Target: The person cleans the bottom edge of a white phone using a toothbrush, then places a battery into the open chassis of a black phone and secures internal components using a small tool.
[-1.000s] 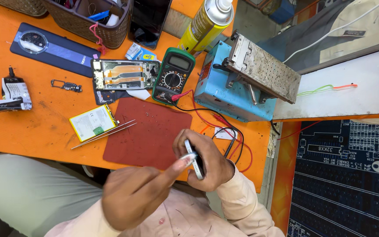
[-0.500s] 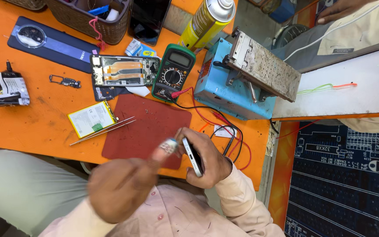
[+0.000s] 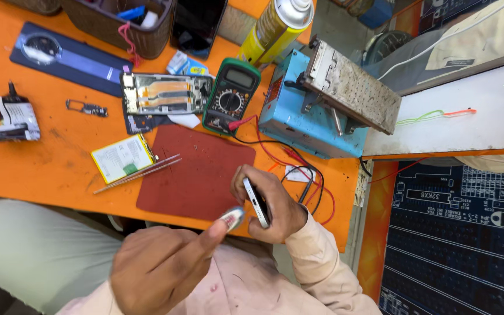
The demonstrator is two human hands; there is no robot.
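Nearest, the left hand (image 3: 158,271) is curled, its grip empty, thumb raised toward the phone (image 3: 256,202). The right hand (image 3: 275,204) clasps that phone on edge, above the bench (image 3: 42,169) rim beside the red mat (image 3: 196,172).

We see the mat (image 3: 196,172) on the table (image 3: 48,169) just behind our 2 hands, the battery (image 3: 122,157) and tweezers (image 3: 138,173) lying left of it, the multimeter (image 3: 231,96) behind it, and the opened phone frame (image 3: 164,93) left of that meter.
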